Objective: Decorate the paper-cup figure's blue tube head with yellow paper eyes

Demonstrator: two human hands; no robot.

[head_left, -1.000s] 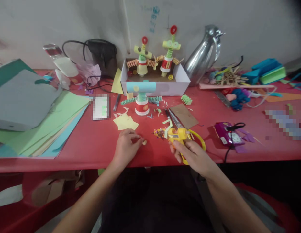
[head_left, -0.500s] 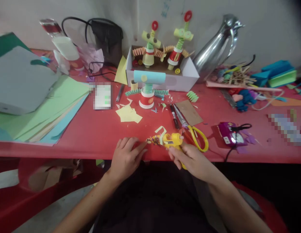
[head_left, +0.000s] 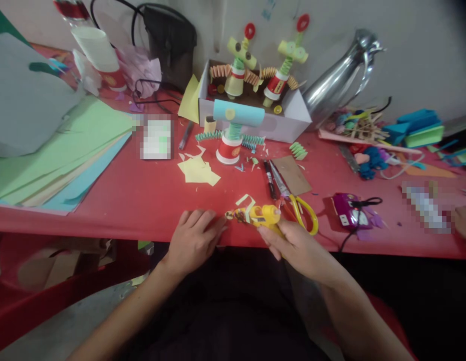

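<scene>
My right hand (head_left: 293, 243) is wrapped round the handle of a yellow hot glue gun (head_left: 269, 214), whose messy, glue-stained nozzle points left. Close to that tip, my left hand (head_left: 195, 235) is closed at the table's front edge, its thumb and fingertips together; whatever they pinch is hidden. A pale paper strip (head_left: 249, 200) lies against the gun's front part. Just right of the gun are scissors (head_left: 298, 210) with yellow handles. Farther back stands a paper-cup figure (head_left: 228, 150) with a light blue tube head and folded green paper arms.
Yellow paper scraps (head_left: 199, 170), a black marker (head_left: 269, 179) and brown card (head_left: 293, 175) lie on the red table (head_left: 143, 195). Behind stands a white box (head_left: 263, 124) with two similar figures. A purple power socket (head_left: 351, 210) trails a cable. Another person's hand (head_left: 464, 223) shows at right.
The view has tilted and shifted slightly. Another person's hand has come in at the right edge. My hands and the glue gun keep nearly the same position against each other.
</scene>
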